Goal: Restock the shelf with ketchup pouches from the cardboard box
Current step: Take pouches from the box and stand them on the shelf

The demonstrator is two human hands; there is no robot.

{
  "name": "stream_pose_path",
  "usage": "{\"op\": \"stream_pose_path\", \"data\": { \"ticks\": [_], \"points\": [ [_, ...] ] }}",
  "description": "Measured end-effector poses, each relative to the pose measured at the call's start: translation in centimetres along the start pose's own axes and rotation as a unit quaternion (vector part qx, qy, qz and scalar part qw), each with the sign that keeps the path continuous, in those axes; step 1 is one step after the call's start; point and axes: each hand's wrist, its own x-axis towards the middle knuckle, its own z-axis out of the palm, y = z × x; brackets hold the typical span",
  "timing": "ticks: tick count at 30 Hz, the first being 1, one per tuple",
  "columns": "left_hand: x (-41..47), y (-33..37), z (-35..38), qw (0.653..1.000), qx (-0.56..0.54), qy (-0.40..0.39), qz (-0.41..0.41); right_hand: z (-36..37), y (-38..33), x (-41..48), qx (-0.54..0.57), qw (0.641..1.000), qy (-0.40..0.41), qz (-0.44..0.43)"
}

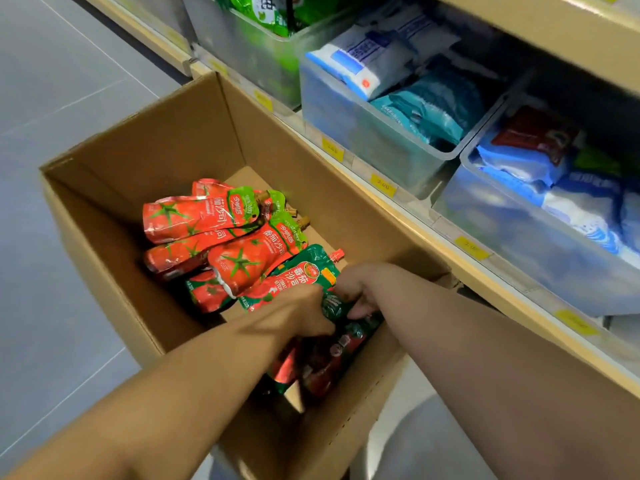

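Two bare forearms are stretched down into an open brown cardboard box [166, 140] standing on grey floor tiles [52, 98]. The left hand [299, 311] is curled over the near end of a glossy green-and-red ketchup pouch [304, 271], and the right hand [358, 289] is closed on the dark green edge of the same pouch, thumb below and fingers above. The pouch lies at the near end of the box, its small red cap pointing away, with white lettering on its face. More dark pouches are seen beneath it in shadow. Further in, shiny red tomato-print pouches [194, 216] with green tops are heaped on the box bottom. Beyond the box, a pale wooden shelf [415, 223] carries yellow price tags [382, 185] and clear plastic bins [363, 133] filled with blue-and-white packets [367, 60].
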Motion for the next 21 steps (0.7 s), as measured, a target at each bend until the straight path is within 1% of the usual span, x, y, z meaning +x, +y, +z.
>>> {"op": "stream_pose_path", "data": {
  "ticks": [1,2,3,4,6,7,8,9,11,12,14,15,17,19,21],
  "points": [
    [0.0,-0.5,-0.2,0.999,-0.041,-0.004,-0.014,-0.2,0.0,-0.1,0.017,1.0,-0.019,0.002],
    [0.0,-1.1,-0.6,0.993,-0.119,-0.014,-0.022,-0.4,-0.2,0.0,0.072,0.997,-0.024,0.002],
    [-0.2,-1.7,-1.0,0.976,-0.215,-0.023,-0.023,-0.7,-0.5,0.2,0.134,0.991,-0.008,-0.009],
    [-0.5,-2.3,-1.6,0.953,-0.302,-0.024,-0.024,-0.9,-0.8,0.3,0.182,0.982,0.014,-0.038],
    [-1.3,-3.2,-3.2,0.902,-0.43,-0.009,-0.048,-1.2,-1.5,-0.5,0.28,0.954,0.045,-0.096],
    [-1.7,-3.4,-4.1,0.875,-0.481,-0.001,-0.052,-1.2,-1.7,-0.8,0.293,0.944,0.06,-0.14],
    [-2.1,-3.3,-5.0,0.851,-0.523,0.01,-0.047,-1.1,-1.9,-1.4,0.282,0.938,0.078,-0.188],
    [-2.5,-3.1,-6.0,0.831,-0.554,0.028,-0.034,-1.1,-2.0,-2.0,0.259,0.93,0.101,-0.24],
    [-3.5,-2.2,-8.0,0.803,-0.59,0.086,-0.016,-1.7,-1.9,-3.5,0.233,0.918,0.121,-0.296],
    [-4.1,-1.6,-9.0,0.786,-0.607,0.115,-0.014,-2.2,-1.8,-4.3,0.228,0.916,0.12,-0.306],
    [-5.3,-0.5,-10.6,0.728,-0.672,0.139,-0.004,-3.3,-1.8,-6.2,0.218,0.926,0.088,-0.294],
    [-5.9,0.1,-11.4,0.697,-0.702,0.147,0.012,-3.8,-1.8,-7.0,0.225,0.93,0.064,-0.282],
    [-6.8,1.3,-13.0,0.652,-0.739,0.166,0.047,-4.6,-1.6,-8.6,0.231,0.929,0.04,-0.288],
    [-7.9,2.9,-14.7,0.633,-0.751,0.163,0.092,-5.2,-1.2,-10.0,0.218,0.917,0.05,-0.331],
    [-8.6,4.9,-16.5,0.634,-0.745,0.163,0.126,-6.4,-0.7,-11.9,0.218,0.894,0.088,-0.381]
  ]
}}
